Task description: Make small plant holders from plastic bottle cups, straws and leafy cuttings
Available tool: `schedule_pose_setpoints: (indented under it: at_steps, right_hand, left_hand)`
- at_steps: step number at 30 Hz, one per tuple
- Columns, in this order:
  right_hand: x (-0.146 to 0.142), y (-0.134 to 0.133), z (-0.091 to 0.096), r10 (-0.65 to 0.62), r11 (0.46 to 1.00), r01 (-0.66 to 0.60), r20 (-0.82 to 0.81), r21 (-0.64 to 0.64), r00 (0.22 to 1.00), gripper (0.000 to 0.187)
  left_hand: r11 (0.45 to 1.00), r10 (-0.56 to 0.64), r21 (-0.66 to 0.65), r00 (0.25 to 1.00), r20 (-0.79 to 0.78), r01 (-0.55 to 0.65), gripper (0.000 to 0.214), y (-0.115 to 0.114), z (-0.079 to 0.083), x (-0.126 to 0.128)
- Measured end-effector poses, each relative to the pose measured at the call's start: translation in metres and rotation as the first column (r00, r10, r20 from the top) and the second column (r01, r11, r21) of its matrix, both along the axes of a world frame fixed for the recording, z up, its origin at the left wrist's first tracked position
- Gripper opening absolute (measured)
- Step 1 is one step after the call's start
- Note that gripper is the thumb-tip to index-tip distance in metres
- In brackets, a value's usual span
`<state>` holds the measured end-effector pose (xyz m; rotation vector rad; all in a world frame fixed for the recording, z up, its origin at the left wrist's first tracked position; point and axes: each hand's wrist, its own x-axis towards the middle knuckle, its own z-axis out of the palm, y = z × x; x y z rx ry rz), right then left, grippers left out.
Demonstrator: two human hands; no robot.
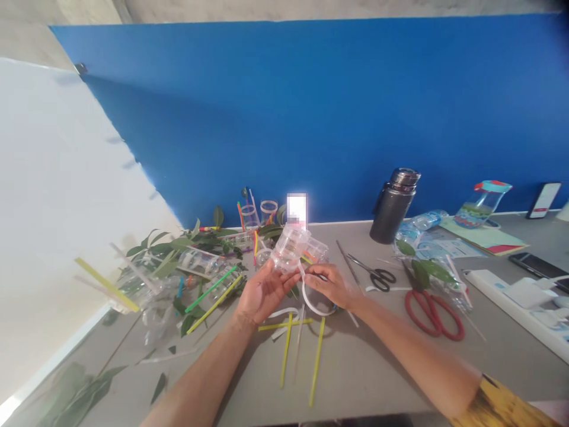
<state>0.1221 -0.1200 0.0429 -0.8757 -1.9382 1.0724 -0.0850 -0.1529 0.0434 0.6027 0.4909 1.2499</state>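
Observation:
My left hand (263,292) holds a clear plastic bottle (291,247) from below, fingers curled round it, above the grey table (377,367). My right hand (331,283) is beside it, pinching a white plastic strip (311,302) that curls down from the bottle toward the table. Yellow straws (316,362) lie on the table just under both hands.
A heap of green leaves, cut clear bottles and coloured straws (186,267) lies at left. Black scissors (376,274) and red scissors (433,311) lie right of my hands. A dark flask (393,206), a white power strip (524,308) and phones stand further right, against the blue wall.

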Motion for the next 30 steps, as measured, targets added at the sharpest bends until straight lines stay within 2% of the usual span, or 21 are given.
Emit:
schedule_pose_setpoints:
  at_steps: [2,4,9,13,19,24,30]
  right_hand:
    - [0.000,0.001,-0.003,-0.043,0.999,0.043,-0.015,-0.004,0.999,0.037]
    - [0.002,0.002,-0.003,-0.048,0.998,0.047,-0.011,-0.040,0.999,0.033]
    - [0.010,-0.006,0.009,0.132,0.982,-0.132,-0.012,-0.132,0.991,0.026]
    - [0.007,-0.016,0.017,0.180,0.977,-0.180,-0.012,-0.117,0.984,0.028]
    - [0.006,-0.020,0.023,0.137,0.989,-0.136,0.022,-0.054,0.990,0.028]
    - [0.015,-0.014,0.027,0.069,0.996,-0.069,-0.005,0.048,0.998,0.032]
    - [0.024,-0.008,0.033,-0.001,0.997,0.000,0.015,0.076,1.000,0.032]
  left_hand:
    - [1.000,-0.021,0.021,1.000,-0.008,0.021,0.039,-0.001,0.000,0.002]
    - [0.999,0.005,0.047,1.000,-0.025,-0.004,0.040,-0.001,0.000,0.003]
    - [0.976,0.209,0.090,0.972,-0.112,-0.199,0.039,0.001,0.000,0.002]
    - [0.968,0.239,0.118,0.953,-0.183,-0.220,0.048,0.001,-0.004,0.008]
    - [0.952,0.290,0.187,0.910,-0.297,-0.243,0.053,-0.002,-0.008,0.019]
    - [0.949,0.305,0.187,0.892,-0.332,-0.255,0.084,0.000,-0.010,0.016]
    - [0.927,0.340,0.302,0.838,-0.428,-0.222,0.063,0.000,-0.012,0.012]
